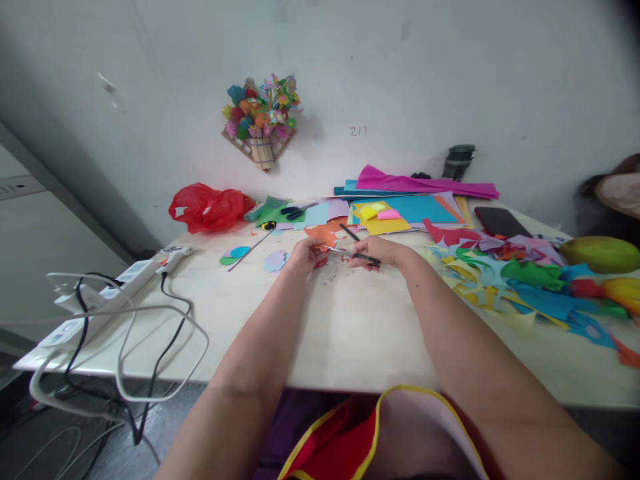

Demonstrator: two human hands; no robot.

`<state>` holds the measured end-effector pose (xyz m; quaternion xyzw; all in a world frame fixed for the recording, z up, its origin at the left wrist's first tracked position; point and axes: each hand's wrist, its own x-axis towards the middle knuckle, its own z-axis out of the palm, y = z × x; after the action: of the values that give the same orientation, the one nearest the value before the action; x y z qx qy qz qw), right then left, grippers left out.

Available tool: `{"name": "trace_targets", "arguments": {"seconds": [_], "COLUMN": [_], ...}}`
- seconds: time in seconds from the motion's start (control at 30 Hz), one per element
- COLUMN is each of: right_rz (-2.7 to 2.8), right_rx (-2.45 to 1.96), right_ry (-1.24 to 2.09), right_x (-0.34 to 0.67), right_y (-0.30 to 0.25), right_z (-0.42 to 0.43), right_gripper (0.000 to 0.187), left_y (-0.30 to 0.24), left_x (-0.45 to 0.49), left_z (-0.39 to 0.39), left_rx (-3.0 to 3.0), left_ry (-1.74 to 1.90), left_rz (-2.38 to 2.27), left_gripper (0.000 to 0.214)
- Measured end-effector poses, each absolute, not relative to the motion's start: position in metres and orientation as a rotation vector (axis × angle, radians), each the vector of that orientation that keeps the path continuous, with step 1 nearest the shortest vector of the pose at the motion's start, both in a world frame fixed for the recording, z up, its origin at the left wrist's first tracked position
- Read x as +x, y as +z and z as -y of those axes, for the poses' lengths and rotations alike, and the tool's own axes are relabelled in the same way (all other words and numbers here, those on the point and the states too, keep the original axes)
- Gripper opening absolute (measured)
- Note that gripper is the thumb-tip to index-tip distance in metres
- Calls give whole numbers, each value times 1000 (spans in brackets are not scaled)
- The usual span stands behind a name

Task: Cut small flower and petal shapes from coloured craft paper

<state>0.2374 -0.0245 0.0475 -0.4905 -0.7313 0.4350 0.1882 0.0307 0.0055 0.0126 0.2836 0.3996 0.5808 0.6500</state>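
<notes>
My right hand (379, 251) grips a pair of scissors (341, 251) with dark handles, and their blades point left. The blade tips reach the fingers of my left hand (304, 257), which are closed on a piece of orange paper (327, 233). Part of that paper is hidden by the fingers. A dark pen-like stick (349, 232) lies just beyond my right hand. Small scraps are scattered on the table under the blades. Left of my left hand are pale purple scalloped paper pieces (275, 262) and a blue paper circle (240, 252).
Coloured paper scraps (510, 280) pile up on the right, beside a dark phone (501, 222). Paper sheets (425, 209) and a magenta roll (425, 183) lie at the back. A red plastic bag (210, 208) and a power strip (120, 283) with loose cables are on the left.
</notes>
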Motion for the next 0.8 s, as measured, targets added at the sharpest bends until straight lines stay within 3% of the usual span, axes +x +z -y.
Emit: {"name": "trace_targets", "arguments": {"seconds": [0.47, 0.8], "right_rz": [2057, 2065], "right_rx": [-1375, -1377], "right_ry": [1220, 1202], "right_x": [237, 237], "right_y": [46, 45], "right_z": [23, 21], "right_gripper": [45, 35], "left_y": [15, 11], "left_x": [31, 29], "left_z": [-4, -7], "left_rx": [641, 634], "left_ry": [1319, 1313], "left_rz": [-918, -884], "left_gripper": [15, 19]}}
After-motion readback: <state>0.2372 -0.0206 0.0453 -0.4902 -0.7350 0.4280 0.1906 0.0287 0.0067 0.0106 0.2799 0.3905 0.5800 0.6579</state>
